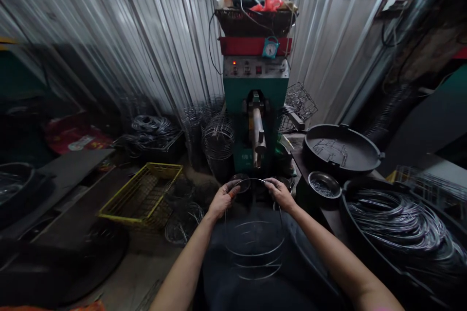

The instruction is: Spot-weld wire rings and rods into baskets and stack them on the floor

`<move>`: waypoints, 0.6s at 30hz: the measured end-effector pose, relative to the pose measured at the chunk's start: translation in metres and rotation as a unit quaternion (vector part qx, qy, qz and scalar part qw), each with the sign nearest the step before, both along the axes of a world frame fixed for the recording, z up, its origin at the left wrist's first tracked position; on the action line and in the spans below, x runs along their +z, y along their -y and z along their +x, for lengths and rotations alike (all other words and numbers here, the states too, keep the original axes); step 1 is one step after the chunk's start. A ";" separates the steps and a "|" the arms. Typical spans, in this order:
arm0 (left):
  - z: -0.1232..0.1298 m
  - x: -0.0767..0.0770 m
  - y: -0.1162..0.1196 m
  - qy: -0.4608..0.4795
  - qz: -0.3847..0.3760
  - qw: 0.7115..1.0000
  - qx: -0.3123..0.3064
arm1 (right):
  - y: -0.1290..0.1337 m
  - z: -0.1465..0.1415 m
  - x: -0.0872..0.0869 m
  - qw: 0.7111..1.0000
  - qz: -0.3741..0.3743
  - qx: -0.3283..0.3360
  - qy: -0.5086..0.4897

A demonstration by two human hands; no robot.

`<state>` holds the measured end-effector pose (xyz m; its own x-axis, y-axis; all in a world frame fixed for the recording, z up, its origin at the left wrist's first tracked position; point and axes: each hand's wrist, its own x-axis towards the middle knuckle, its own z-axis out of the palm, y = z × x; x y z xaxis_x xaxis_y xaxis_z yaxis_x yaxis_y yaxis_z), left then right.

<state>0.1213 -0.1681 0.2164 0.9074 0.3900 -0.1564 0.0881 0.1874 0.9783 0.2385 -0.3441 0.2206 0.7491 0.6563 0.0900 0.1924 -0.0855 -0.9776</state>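
A round wire frame (251,255) made of several thin metal rings hangs between my two hands, over my dark-clothed lap. My left hand (222,200) pinches the left side of its top ring, and my right hand (280,193) pinches the right side. Both hands are closed, with the fingertips partly hidden. Just beyond them stands a green machine (233,95) with a metal arm (258,126) that points toward me. A gap lies between the ring and the arm's tip. Behind the ring, a small round dish (241,183) is partly covered by my left hand.
On the right, a large black tub (346,194) holds many wire rings (404,223). A small metal bowl (324,184) and a wide black pan (310,148) sit near it. A yellow wire crate (140,221) stands left, and stacked wire frames (219,138) lean beside the machine.
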 end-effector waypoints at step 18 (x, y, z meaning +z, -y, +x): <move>0.024 -0.003 -0.004 -0.016 0.281 0.959 -0.032 | -0.008 0.022 -0.011 0.956 -0.145 0.006 0.256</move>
